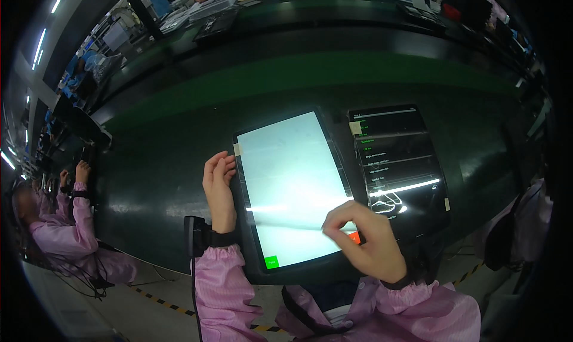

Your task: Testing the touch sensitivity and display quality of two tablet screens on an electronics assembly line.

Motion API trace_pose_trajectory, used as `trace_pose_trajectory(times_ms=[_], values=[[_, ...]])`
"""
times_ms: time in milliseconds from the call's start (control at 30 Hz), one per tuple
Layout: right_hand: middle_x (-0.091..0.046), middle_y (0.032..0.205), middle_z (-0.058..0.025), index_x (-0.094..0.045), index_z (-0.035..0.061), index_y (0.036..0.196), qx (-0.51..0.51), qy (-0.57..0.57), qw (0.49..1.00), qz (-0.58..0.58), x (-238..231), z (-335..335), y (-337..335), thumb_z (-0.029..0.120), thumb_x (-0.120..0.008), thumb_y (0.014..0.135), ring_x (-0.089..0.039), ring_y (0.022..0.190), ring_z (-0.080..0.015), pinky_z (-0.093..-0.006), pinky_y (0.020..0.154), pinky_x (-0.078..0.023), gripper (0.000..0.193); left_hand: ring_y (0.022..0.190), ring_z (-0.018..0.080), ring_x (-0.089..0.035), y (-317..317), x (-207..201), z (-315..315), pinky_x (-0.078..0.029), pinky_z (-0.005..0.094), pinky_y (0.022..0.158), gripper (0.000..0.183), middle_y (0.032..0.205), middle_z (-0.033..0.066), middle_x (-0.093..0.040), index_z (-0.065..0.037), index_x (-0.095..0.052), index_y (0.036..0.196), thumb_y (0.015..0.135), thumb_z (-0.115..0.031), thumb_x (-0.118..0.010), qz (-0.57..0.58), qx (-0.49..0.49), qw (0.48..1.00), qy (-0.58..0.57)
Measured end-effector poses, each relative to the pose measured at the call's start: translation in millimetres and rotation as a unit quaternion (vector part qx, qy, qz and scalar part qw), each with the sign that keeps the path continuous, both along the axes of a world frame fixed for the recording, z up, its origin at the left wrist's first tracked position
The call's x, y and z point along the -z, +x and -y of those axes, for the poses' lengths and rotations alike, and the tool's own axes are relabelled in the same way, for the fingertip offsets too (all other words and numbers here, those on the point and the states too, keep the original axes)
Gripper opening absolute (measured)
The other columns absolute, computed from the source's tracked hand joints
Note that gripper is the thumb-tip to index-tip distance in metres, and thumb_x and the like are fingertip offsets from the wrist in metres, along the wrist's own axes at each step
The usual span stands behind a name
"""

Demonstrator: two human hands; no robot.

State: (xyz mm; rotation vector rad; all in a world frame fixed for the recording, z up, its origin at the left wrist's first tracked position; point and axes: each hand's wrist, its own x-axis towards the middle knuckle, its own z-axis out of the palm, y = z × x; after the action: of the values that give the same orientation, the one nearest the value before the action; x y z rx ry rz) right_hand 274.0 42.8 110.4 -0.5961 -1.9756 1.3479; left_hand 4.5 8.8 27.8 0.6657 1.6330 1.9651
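A large tablet (292, 181) lies in front of me with its screen lit white, a green square at the lower left corner and a red one at the lower right. At its left edge is my left hand (219, 183), fingers loosely bent and slightly apart, the tips at or touching the frame. Over the lower right of the screen my right hand (367, 237) is closed in a pinch and partly covers the red square. A faint blurred streak runs left from its fingertips; whether it is a thin stick or a reflection I cannot tell.
To the right lies a second tablet (400, 169) with a dark screen, a list of text lines and tape tabs. Both rest on a dark green table (161, 181). A person in pink (65, 234) sits at the left. Beyond runs a black raised ledge (334, 31).
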Motion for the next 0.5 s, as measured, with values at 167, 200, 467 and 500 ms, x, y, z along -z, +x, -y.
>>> trace_pose_trajectory(times_ms=[167,200,467,500], values=[[-0.062,0.087,-0.0104,-0.061,0.0012,0.093,-0.148,0.086,0.982,0.083,-2,6,-3,0.005,-0.067,0.083,-0.061,0.080,-0.0266,-0.0328,0.069,-0.049,0.013,0.095,0.0135,-0.058,0,1,2,-0.046,0.0243,0.086,0.028,0.104,0.0090,-0.062,0.001,-0.055,0.117,0.098,-0.019,-0.047,-0.006,-0.008,1.000,-0.007],[-0.062,0.087,-0.0104,-0.061,0.0012,0.093,-0.148,0.087,0.982,0.082,-1,9,-6,0.005,-0.067,0.083,-0.061,0.080,-0.0266,-0.0328,0.069,-0.049,0.013,0.095,0.0135,-0.058,0,0,2,-0.046,0.0243,0.086,0.028,0.104,0.0090,-0.062,0.001,-0.055,0.117,0.098,-0.019,-0.047,-0.007,-0.009,1.000,-0.007],[-0.059,0.111,-0.0060,-0.055,0.0019,0.107,-0.228,0.303,0.919,0.113,20,28,-21,0.013,-0.064,0.079,-0.048,0.118,-0.0308,-0.0387,0.094,-0.043,0.032,0.096,0.0138,-0.059,4,2,-10,-0.046,0.0245,0.084,0.028,0.104,0.0098,-0.062,0.001,-0.055,0.118,0.098,-0.019,-0.048,0.008,0.015,1.000,0.023],[-0.059,0.111,-0.0061,-0.055,0.0022,0.106,-0.222,0.297,0.923,0.105,20,27,-18,0.013,-0.064,0.079,-0.048,0.118,-0.0304,-0.0384,0.094,-0.043,0.030,0.096,0.0138,-0.059,5,1,-9,-0.046,0.0244,0.084,0.028,0.104,0.0097,-0.062,0.001,-0.055,0.118,0.098,-0.018,-0.049,0.006,0.008,1.000,0.015]])
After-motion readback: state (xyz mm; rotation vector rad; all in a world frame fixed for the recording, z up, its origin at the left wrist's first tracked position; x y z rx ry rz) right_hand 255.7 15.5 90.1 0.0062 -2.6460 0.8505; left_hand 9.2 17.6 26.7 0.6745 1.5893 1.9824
